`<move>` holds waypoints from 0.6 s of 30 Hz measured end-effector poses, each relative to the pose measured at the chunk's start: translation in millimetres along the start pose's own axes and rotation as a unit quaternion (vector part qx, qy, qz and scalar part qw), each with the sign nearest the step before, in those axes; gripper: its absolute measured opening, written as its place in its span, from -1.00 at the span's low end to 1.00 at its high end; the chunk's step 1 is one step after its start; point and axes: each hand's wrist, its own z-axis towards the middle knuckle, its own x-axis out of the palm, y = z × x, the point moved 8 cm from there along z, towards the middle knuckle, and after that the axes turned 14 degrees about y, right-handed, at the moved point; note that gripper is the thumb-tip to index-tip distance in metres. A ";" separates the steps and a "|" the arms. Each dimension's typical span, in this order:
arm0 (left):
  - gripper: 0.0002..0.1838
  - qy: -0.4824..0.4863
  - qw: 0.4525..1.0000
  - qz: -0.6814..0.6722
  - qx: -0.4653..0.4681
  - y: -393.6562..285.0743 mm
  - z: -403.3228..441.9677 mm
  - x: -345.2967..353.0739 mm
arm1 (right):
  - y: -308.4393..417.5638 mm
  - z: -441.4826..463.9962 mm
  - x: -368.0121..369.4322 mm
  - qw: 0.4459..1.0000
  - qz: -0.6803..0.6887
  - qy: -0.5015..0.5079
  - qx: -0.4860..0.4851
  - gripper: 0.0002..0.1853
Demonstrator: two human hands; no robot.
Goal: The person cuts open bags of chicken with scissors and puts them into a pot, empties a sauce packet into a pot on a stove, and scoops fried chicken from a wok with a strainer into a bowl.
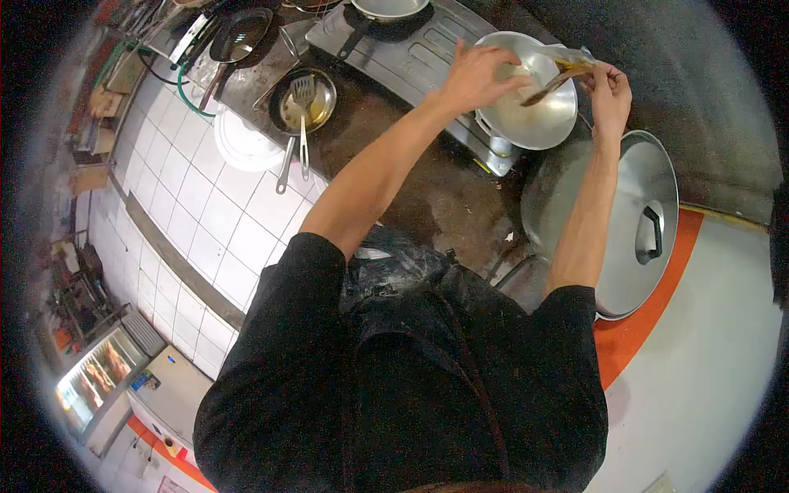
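My right hand [610,100] pinches a small clear plastic bag [567,59] with dark brown contents over the right side of a shiny metal pan [542,127]. A dark brown strip [546,89] slants from the bag toward the pan's middle; whether it is sauce or part of the bag I cannot tell. Above the pan's left rim is my left hand [485,76], its fingers apart and nothing visible in them. The pan rests on a gas stove [394,74]. Its inside is partly hidden by my hands and the bag.
Left on the counter [362,135], a frying pan [326,103] holds oil and a slotted spatula [303,94]. Another pan [390,6] sits on the stove's far burner. Close by my right forearm stands a large pot with a metal lid [629,271]. A dark pan [241,37] lies at back left.
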 end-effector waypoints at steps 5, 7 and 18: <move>-0.34 -0.025 0.999 -0.025 0.000 25.6 -11.7 -16.0 | 12.0 -15.4 7.1 1.000 -0.010 0.011 0.015 -0.78; -0.30 -0.027 0.999 -0.017 0.010 23.7 -15.9 -19.8 | 22.3 -17.8 15.9 0.998 0.003 0.061 0.007 -0.76; -0.65 0.024 0.972 0.233 0.020 -15.5 -70.5 -49.5 | 61.3 -100.4 107.2 0.977 -0.021 0.210 -0.037 -0.82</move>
